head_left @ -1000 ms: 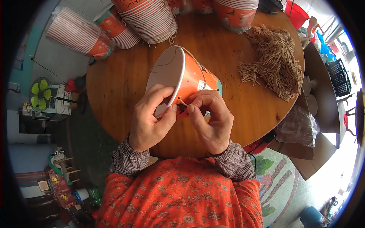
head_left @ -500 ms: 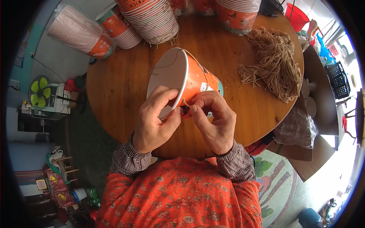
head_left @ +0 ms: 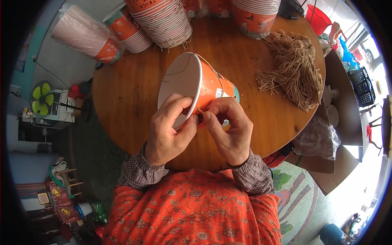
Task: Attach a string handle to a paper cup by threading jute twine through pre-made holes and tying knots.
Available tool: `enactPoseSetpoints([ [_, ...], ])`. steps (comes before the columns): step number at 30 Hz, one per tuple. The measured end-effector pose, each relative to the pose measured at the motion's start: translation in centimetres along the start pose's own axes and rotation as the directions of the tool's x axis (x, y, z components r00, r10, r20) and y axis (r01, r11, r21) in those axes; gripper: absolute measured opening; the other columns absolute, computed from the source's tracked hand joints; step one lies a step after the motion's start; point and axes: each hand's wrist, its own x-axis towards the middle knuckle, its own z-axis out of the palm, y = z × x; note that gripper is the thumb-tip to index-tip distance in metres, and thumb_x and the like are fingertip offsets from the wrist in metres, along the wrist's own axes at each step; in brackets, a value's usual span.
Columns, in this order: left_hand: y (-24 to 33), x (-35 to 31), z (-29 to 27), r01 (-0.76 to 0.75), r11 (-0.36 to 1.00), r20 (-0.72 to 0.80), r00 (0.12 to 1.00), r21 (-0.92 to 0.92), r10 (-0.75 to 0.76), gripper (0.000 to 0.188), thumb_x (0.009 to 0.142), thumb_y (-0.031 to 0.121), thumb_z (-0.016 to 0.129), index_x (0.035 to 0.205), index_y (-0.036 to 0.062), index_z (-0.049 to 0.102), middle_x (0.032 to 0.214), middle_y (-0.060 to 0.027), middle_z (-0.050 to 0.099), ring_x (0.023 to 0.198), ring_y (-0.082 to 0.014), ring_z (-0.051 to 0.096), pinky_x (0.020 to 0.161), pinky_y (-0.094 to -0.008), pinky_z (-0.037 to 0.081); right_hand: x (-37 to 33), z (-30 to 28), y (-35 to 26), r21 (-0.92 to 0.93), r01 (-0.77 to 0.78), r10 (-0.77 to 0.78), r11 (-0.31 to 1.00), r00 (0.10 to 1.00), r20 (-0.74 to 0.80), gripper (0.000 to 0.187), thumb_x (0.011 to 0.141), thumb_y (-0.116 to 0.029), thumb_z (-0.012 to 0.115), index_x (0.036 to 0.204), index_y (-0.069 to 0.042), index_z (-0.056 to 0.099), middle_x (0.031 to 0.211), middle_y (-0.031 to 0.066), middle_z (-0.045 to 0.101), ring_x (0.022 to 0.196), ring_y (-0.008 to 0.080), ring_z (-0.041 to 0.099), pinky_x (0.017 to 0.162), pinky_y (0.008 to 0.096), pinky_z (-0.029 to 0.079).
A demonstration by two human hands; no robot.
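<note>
An orange paper bucket [head_left: 210, 83] with a white inside lies tilted on the round wooden table, its mouth turned to the left. My left hand [head_left: 169, 128] grips the near part of its rim, fingers inside and thumb outside. Just to the right, my right hand [head_left: 230, 126] pinches the short end of a tan string [head_left: 200, 110] close to the bucket's outer wall, below the rim. Another stretch of this string loops over the top of the rim and down the outside. The fingertips of my right hand partly hide the string's end.
Stacks of similar paper buckets [head_left: 163, 26] stand along the table's far edge, some in clear plastic. A tangled bundle of tan strings [head_left: 294, 67] lies on the right side of the wooden table [head_left: 130, 102]. Beyond it are an open cardboard box [head_left: 341, 102] and a red bucket [head_left: 318, 18].
Both hands stay at the bucket with nearly the same grip. The string end between my right fingertips has shifted slightly, and the bucket has barely moved.
</note>
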Motion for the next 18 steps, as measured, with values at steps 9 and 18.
enactPoseSetpoints([
  [9, 0.3, -0.2, -0.9, 0.102, 0.978, 0.064, 0.994, -0.182, -0.092, 0.017, 0.086, -0.001, 0.056, 0.102, -0.0059, 0.058, 0.089, -0.0103, 0.06, 0.076, -0.016, 0.06, 0.067, -0.0292, 0.049, -0.2, 0.1, 0.2, -0.092, 0.077, -0.08, 0.993, 0.996, -0.026, 0.012, 0.081, 0.002, 0.069, 0.087, 0.0, 0.059, 0.088, 0.0061, 0.058, 0.07, 0.0109, 0.058, 0.062, 0.0231, 0.048],
  [18, -0.6, 0.2, -0.3, 0.265, 0.925, 0.164, 0.96, -0.272, -0.226, 0.017, 0.093, 0.009, 0.061, 0.103, -0.0046, 0.063, 0.092, -0.0059, 0.068, 0.088, -0.0108, 0.065, 0.077, -0.0245, 0.053, -0.1, -0.3, 0.3, -0.066, 0.057, -0.058, 0.996, 0.998, -0.027, 0.009, 0.084, 0.004, 0.066, 0.086, 0.0, 0.057, 0.091, 0.0064, 0.059, 0.073, 0.0099, 0.057, 0.064, 0.0229, 0.048],
])
